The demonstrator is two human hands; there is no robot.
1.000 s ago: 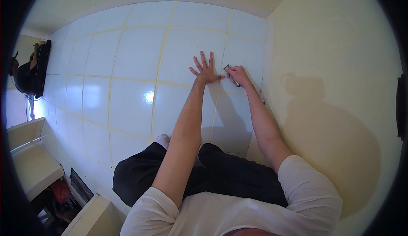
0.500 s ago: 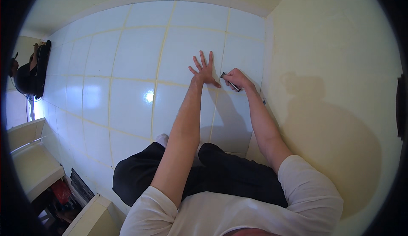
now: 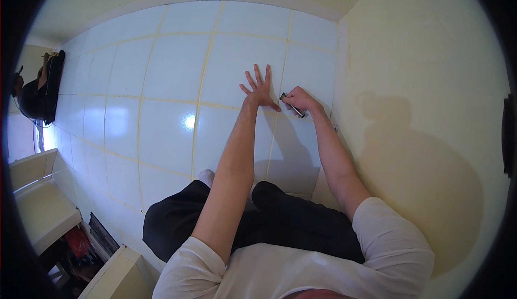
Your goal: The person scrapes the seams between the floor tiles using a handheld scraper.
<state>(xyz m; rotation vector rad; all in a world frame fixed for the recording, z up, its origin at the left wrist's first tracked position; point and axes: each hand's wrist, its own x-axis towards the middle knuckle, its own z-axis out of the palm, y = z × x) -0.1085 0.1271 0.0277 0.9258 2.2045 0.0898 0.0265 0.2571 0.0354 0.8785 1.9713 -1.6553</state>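
Hands working on a tiled floor (image 3: 161,121): left hand (image 3: 260,90) is pressing flat, fingers spread, holding nothing; right hand (image 3: 299,101) is gripping a small dark tool (image 3: 291,106) closed in its fingers, its tip sitting at a grout line (image 3: 284,56). Remaining joints are looking alike, so progress cannot be judged.

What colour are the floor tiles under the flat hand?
Pale blue-white floor tiles with yellowish joints, under the left hand; head view.

1. Floor (image 3: 161,132) of large pale glossy tiles with yellowish grout, a bright light glare (image 3: 188,121) on one
2. Cream wall (image 3: 420,99) at right, carrying a shadow (image 3: 431,191)
3. Pale shelves (image 3: 43,213) at lower left
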